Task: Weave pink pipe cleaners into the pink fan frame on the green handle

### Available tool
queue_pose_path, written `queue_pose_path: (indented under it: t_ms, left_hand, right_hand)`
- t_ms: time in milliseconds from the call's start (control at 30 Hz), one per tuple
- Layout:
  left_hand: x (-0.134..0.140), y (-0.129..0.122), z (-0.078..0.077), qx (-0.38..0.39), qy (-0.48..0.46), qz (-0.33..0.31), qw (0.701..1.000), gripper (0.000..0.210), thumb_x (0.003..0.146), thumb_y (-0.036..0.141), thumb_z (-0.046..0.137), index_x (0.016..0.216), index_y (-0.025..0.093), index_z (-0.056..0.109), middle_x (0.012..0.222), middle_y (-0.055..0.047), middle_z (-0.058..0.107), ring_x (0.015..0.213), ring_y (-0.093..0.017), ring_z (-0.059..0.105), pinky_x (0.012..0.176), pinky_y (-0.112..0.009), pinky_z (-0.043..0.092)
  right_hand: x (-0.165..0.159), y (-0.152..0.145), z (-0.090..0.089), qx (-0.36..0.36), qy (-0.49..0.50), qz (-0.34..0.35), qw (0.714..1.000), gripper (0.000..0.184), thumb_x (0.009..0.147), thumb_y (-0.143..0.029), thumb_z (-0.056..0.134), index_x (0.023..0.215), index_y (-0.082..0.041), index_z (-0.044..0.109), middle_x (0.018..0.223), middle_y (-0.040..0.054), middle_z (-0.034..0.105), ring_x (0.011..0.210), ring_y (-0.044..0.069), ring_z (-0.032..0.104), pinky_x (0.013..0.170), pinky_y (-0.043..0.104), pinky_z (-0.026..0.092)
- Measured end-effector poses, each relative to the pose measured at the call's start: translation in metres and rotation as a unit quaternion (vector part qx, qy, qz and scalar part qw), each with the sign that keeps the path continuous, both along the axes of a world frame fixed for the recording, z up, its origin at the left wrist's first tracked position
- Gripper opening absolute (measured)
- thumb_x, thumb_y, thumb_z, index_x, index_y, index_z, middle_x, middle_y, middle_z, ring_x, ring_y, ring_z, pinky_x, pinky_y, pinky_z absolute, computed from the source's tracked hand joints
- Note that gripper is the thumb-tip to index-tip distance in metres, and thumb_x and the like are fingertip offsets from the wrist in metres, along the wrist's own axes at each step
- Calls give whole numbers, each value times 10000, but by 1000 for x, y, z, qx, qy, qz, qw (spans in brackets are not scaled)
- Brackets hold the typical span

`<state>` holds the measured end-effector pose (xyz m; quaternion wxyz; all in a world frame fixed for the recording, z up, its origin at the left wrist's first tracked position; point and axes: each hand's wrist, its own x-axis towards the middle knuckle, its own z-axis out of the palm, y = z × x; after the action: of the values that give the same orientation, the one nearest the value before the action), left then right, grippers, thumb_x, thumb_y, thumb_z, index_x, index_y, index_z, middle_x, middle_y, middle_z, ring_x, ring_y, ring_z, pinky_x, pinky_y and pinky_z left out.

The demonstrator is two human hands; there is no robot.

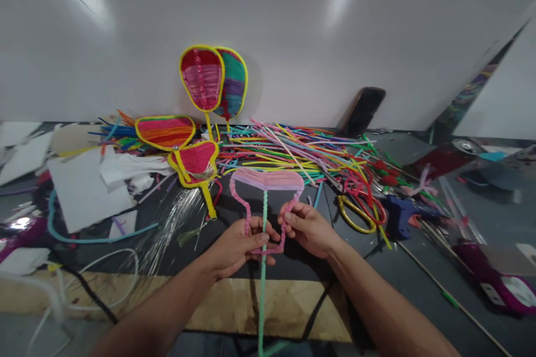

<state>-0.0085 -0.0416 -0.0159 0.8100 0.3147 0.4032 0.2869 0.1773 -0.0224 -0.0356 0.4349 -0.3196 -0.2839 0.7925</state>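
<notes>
Between my hands is a pink pipe-cleaner frame (268,180), its top filled with rows of pink and lilac. A mint-green pipe-cleaner stem (263,284) runs down its middle and hangs below the lower edge. My left hand (247,242) is closed on the lower left of the frame, its thumb over the stem. My right hand (307,227) pinches the twisted pink edge on the right side. Behind the frame stand finished pipe-cleaner fans, one pink with a yellow rim (202,79) and one teal and purple (235,81).
Loose pipe cleaners (272,148) lie heaped along the white wall. Yellow-handled scissors (355,215), a blue glue gun (397,216) and a phone (363,111) are to the right. White paper (81,187), silver tinsel (170,226) and a white cable (136,268) lie left.
</notes>
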Motion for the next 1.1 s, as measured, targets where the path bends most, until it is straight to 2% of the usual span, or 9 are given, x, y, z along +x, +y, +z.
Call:
queue_pose_path:
  t_ms: [367, 500, 567, 700, 800, 933, 1033, 1100]
  left_hand:
    - [2, -1, -4, 16, -5, -7, 1000, 231, 693, 268, 739, 830, 136, 609, 882, -65, 629, 842, -228, 660, 657, -332, 560]
    - [-1, 3, -2, 18, 2, 13, 1000, 228, 694, 265, 739, 838, 138, 615, 865, -63, 625, 835, -210, 646, 669, -332, 560]
    - [-3, 5, -2, 20, 6, 31, 999, 238, 693, 266, 740, 856, 146, 615, 860, -60, 627, 833, -203, 641, 671, -332, 558]
    - [-5, 7, -4, 26, 14, 47, 998, 253, 686, 268, 746, 868, 151, 616, 834, -53, 630, 828, -206, 645, 669, -327, 552]
    - [-5, 7, -3, 31, 13, 39, 999, 251, 693, 276, 739, 873, 148, 620, 818, -51, 629, 825, -207, 646, 677, -331, 551]
    - [-8, 8, -1, 35, 13, 28, 999, 291, 722, 270, 712, 975, 164, 615, 912, -75, 640, 889, -216, 637, 700, -339, 550]
    - [-11, 11, 0, 42, 3, -3, 999, 412, 667, 179, 749, 1049, 170, 594, 1029, -101, 635, 910, -223, 643, 720, -325, 542]
    - [-12, 12, 0, 44, -3, -7, 999, 441, 643, 142, 760, 1051, 159, 593, 1020, -105, 642, 858, -208, 660, 720, -310, 537]
  right_hand:
    - [-4, -1, -2, 21, -33, -24, 999, 184, 675, -283, 771, 754, -171, 647, 670, -16, 624, 486, 41, 484, 470, 161, 391]
    - [-2, 2, -1, 0, -34, -22, 999, 230, 690, -314, 757, 840, -165, 668, 753, 9, 652, 542, 54, 535, 509, 166, 433]
    - [-1, 2, -1, -8, -34, -15, 999, 250, 713, -354, 732, 855, -159, 668, 753, 8, 647, 552, 58, 549, 504, 164, 438]
    - [-2, -2, 0, -1, -57, 37, 998, 244, 715, -356, 731, 829, -159, 646, 608, -30, 597, 489, 51, 522, 446, 147, 392]
    - [-5, -6, -2, 12, -79, 68, 995, 246, 682, -331, 760, 791, -159, 622, 640, -27, 614, 495, 48, 521, 458, 149, 397]
    - [-6, -5, -5, 34, -107, 24, 993, 258, 698, -361, 742, 775, -159, 602, 616, -34, 599, 484, 45, 498, 467, 153, 394]
    - [-6, -2, -4, 39, -110, -7, 993, 268, 686, -363, 751, 773, -162, 596, 609, -37, 586, 479, 44, 482, 465, 156, 387]
    - [-5, -2, -3, 35, -102, -10, 994, 270, 679, -360, 757, 770, -163, 596, 612, -35, 583, 479, 45, 478, 464, 159, 382]
